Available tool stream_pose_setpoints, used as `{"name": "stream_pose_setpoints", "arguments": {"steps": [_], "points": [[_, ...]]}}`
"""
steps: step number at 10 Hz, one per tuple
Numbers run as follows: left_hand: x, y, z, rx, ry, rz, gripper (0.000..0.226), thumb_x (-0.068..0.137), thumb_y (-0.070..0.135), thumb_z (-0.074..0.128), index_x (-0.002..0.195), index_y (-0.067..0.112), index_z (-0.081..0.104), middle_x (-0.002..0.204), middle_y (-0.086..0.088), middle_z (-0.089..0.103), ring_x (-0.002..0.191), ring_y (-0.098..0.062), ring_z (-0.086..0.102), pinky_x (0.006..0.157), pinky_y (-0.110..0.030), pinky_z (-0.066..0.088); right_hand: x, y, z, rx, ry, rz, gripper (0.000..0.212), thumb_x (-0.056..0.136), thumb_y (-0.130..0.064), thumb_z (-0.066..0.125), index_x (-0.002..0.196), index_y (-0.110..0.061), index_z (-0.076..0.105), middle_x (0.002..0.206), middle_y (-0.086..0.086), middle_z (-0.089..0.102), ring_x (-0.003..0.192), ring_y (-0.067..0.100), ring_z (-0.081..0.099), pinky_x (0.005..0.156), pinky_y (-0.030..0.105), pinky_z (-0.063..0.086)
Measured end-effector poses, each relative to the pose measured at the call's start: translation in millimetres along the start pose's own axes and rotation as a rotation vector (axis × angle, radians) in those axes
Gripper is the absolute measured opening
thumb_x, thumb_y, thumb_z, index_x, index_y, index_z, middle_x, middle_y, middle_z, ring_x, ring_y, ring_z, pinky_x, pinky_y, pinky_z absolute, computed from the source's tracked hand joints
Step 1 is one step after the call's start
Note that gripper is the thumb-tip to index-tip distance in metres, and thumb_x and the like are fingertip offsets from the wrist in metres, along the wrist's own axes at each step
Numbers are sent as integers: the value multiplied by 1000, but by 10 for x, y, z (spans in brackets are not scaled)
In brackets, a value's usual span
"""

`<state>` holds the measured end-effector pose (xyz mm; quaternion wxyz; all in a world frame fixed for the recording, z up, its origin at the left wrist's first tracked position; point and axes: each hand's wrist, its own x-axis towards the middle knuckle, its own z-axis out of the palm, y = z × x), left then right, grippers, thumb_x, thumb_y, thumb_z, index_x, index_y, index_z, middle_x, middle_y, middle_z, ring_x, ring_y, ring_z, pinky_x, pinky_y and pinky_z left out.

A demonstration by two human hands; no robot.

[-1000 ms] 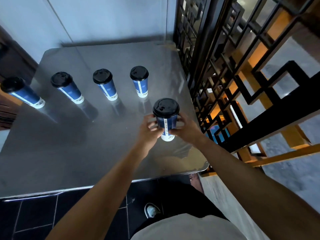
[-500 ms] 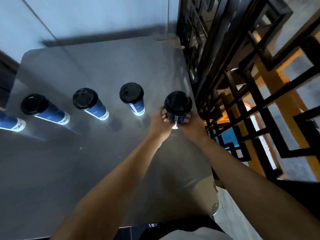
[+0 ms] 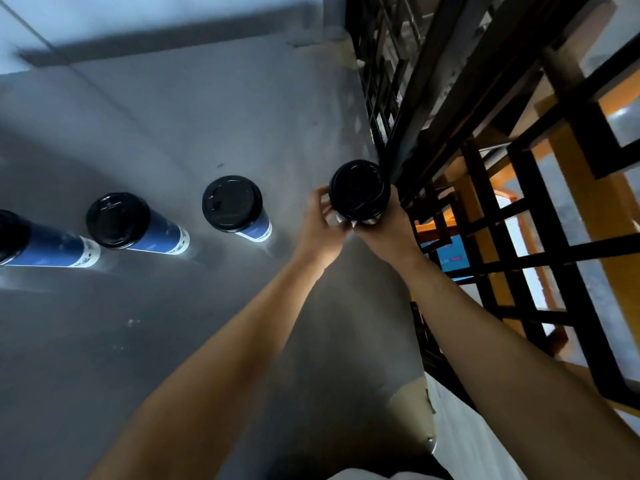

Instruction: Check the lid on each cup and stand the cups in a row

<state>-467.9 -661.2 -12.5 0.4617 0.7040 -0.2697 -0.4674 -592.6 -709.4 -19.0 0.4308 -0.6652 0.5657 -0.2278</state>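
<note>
1. Grey metal table (image 3: 173,341) filled the head view, set against a pale wall (image 3: 138,15), with a black lattice screen (image 3: 485,168) along its right edge.
2. Held cup (image 3: 360,190): black lid facing the camera, body mostly hidden beneath it; located at the right end of the row, just beside the screen. Whether its base touched the table could not be told.
3. Left hand (image 3: 320,225): fingers curled round the left side of the cup under the lid.
4. Right hand (image 3: 389,225): wrapped round the right side of the same cup, meeting the left hand beneath it.
5. Standing cups: nearest cup (image 3: 239,207), middle cup (image 3: 133,225) and far cup (image 3: 34,242), all blue with black lids on, upright in a line to the left, apart from one another.
6. Handling, as judged: paper cup, light, thin-walled and easily crushed; lid a press fit that might pop if squeezed. Best held low on the body with both hands, and the lid rim pressed from above to test it.
</note>
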Motion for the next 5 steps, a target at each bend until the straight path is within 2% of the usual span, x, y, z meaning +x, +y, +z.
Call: {"name": "stream_pose_setpoints", "arguments": {"steps": [1, 2, 3, 4, 5], "points": [[32, -33, 14, 0, -6, -14, 56, 82, -16, 68, 123, 18, 50, 128, -12, 67, 120, -16, 64, 97, -26, 53, 43, 63, 24, 11, -30, 42, 70, 77, -14, 82, 135, -12, 43, 107, -14, 56, 90, -6, 54, 70, -5, 38], [60, -43, -3, -10, -11, -20, 56, 83, -14, 70, 128, 15, 50, 128, -12, 67, 121, -16, 63, 99, -30, 54, 54, 98, 49, 19, -40, 54, 70, 78, -17, 81, 136, -16, 41, 103, -20, 56, 88, -9, 56, 72, 2, 43], [107, -38, -24, 22, -20, -22, 58, 84, -8, 72, 131, 19, 50, 129, -7, 67, 121, -13, 63, 100, -30, 53, 74, 131, 80, 56, -76, 100, 74, 77, -17, 78, 138, -23, 37, 106, -19, 60, 97, -1, 60, 86, 23, 54], [90, -51, -37, 42, -26, -10, 59, 85, -8, 71, 132, 21, 50, 130, -4, 65, 122, -11, 61, 101, -32, 52, 55, 142, 97, 76, -99, 125, 77, 75, -15, 76, 140, -26, 37, 110, -18, 62, 103, 3, 62, 94, 35, 56], [107, -101, -39, 96, -10, -50, 73, 84, -6, 69, 146, 22, 42, 145, -1, 56, 134, -16, 53, 108, -38, 49, 42, 156, 133, 123, -79, 162, 87, 72, -14, 75, 146, -29, 32, 128, -9, 61, 119, 13, 60, 100, 40, 53]]}}
